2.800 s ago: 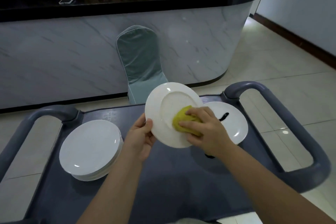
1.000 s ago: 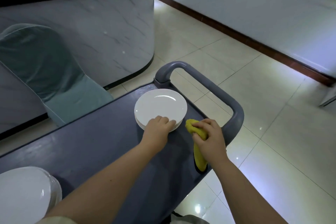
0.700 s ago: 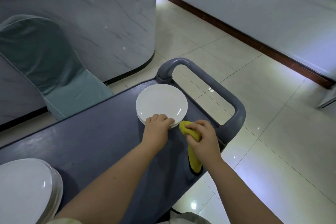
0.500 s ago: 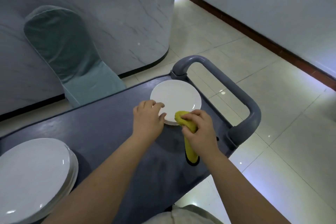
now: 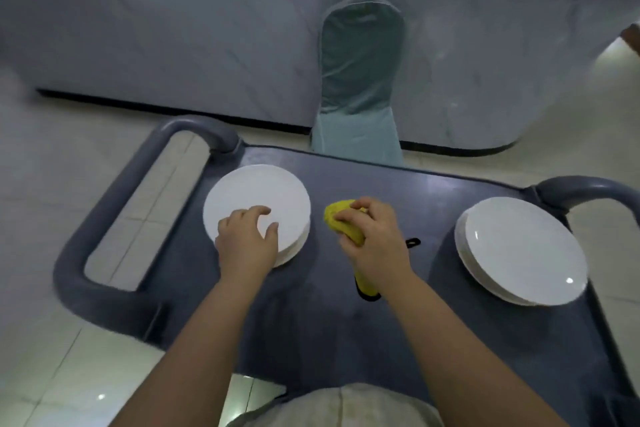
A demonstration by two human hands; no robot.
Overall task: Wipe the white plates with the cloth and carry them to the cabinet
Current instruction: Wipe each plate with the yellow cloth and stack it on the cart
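Head view: my left hand (image 5: 247, 239) lies on the near part of the top plate of the left plate stack (image 5: 256, 194), fingers spread and only slightly bent, gripping nothing. The frame is blurred, so contact at the rim is unclear. That stack sits at 9 o'clock on the cart (image 5: 346, 340) top. My right hand (image 5: 375, 243) is fisted round the yellow cloth (image 5: 341, 222), just beside that stack at its 3 o'clock. Cloth bulges from the fist at 10 o'clock, and a tail hangs out at 6 o'clock under the wrist. The right plate stack (image 5: 519, 250) lies at 3 o'clock, well apart from both hands. A covered chair (image 5: 360, 80) stands at 12 o'clock beyond the cart, against a marble counter (image 5: 173, 28).
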